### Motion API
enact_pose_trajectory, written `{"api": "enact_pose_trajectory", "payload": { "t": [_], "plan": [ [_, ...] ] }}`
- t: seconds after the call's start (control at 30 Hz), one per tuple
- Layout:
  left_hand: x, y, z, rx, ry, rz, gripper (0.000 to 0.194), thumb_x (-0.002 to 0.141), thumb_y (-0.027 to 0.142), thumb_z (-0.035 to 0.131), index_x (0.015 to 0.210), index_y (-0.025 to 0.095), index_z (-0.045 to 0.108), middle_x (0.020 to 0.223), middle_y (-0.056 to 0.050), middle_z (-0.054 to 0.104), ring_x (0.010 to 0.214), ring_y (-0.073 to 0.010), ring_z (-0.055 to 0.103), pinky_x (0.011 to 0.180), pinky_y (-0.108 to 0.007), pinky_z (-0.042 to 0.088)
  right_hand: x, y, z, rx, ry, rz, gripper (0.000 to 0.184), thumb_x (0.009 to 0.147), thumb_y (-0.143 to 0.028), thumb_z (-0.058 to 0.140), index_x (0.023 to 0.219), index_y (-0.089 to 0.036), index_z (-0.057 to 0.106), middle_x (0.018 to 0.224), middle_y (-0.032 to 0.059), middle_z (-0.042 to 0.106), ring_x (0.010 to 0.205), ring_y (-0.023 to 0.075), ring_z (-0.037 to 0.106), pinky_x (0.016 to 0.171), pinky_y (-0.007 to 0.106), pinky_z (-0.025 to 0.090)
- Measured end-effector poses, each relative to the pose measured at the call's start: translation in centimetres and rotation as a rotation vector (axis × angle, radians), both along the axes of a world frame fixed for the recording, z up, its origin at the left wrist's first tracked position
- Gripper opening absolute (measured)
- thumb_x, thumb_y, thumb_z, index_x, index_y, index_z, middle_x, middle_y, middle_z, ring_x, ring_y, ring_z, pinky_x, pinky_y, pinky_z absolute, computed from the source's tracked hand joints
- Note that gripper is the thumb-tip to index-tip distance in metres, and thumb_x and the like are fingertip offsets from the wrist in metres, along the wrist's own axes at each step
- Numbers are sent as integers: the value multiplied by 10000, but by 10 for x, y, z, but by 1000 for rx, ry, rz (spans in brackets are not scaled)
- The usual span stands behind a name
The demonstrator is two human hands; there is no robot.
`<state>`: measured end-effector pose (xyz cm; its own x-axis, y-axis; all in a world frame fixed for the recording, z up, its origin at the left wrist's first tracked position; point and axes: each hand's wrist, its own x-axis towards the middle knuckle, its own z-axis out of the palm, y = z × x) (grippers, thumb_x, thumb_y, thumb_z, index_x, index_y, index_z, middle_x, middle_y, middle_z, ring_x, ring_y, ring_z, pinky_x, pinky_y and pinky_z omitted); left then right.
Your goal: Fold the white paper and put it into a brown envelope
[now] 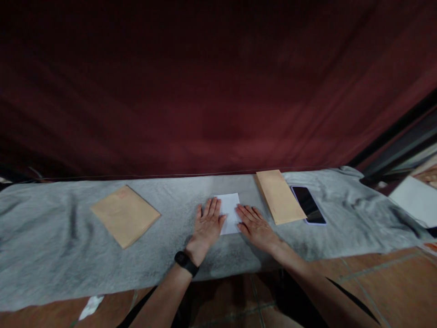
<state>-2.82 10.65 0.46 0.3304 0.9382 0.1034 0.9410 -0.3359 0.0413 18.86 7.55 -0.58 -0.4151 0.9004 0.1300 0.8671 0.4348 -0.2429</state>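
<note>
From where I stand, at the far left a white scrap (90,307) lies on the tiled floor (378,278), too blurred to name. Above it, the grey cloth (177,193) hides the table's top. On the cloth lies the left brown envelope (125,216), turned cornerwise; its faint reddish print can't be read, and I can't tell if it is one or a stack.

In the middle, the left hand (207,224), a black wristband (186,263) at its wrist, covers part of the white paper's (229,214) left side. Its grip is released, fingers flat. The right hand (256,228) covers part of the right side, its grip released too. Whether the paper is folded, I can't tell.

Just beyond that hand, the right brown envelope (282,197) lies over the left edge of the phone (310,205), whose screen is dark. At the far right, a pale flat thing (414,200) is cut off by the view.

Count them: two spots with brown envelopes, one white paper between the hands, one phone, one wristband.
</note>
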Motion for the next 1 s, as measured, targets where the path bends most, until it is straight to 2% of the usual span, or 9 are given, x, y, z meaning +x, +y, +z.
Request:
{"api": "enact_pose_trajectory", "payload": {
  "t": [0.23,0.3,0.4,0.5,0.63,0.8,1.0],
  "plan": [
    [-4,0,1,50,14,40,578,1028,362,261,1546,118,339,1619,-136,318,1505,-302,281,1219,-568,215,6,-1,2,-14,3,-9,557,1042,-400,385,1556,-190,343,1605,75,362,1489,258,308,1225,501,261],
    [0,-4,3,81,-4,-18,577,1030,364,271,1539,103,348,1621,-135,317,1510,-287,269,1235,-529,206,6,-1,3,-18,6,-7,553,1040,-396,390,1553,-194,350,1603,75,366,1490,258,307,1224,502,263],
    [9,-17,2,98,-57,-182,571,1035,384,290,1528,106,362,1616,-123,343,1510,-245,275,1243,-455,232,6,0,4,-31,9,-2,545,1037,-381,402,1543,-181,370,1603,82,367,1486,262,312,1223,506,264],
    [17,-30,-2,82,-95,-311,614,1024,468,339,1525,114,360,1612,-132,354,1505,-243,288,1229,-444,271,7,2,5,-56,10,2,540,1035,-367,407,1535,-163,385,1602,87,369,1489,264,306,1223,503,264],
    [18,-39,-3,40,-116,-361,702,996,570,361,1537,122,334,1622,-153,324,1517,-257,254,1227,-468,268,12,8,3,-66,44,17,503,1041,-321,375,1524,-184,406,1591,77,395,1483,244,320,1214,503,283],
    [13,-43,-1,-9,-122,-449,724,989,610,330,1550,152,315,1633,-126,311,1528,-232,224,1245,-458,216,11,20,3,-6,127,13,467,1019,-228,369,1467,-208,498,1516,89,505,1431,232,413,1198,511,314],
    [13,-49,-3,-6,-145,-472,682,976,622,366,1495,183,424,1572,-127,432,1506,-254,286,1246,-489,192,-10,24,9,-34,225,84,466,1065,-340,311,1476,-208,485,1521,69,500,1442,199,401,1221,481,293]
  ]
}}
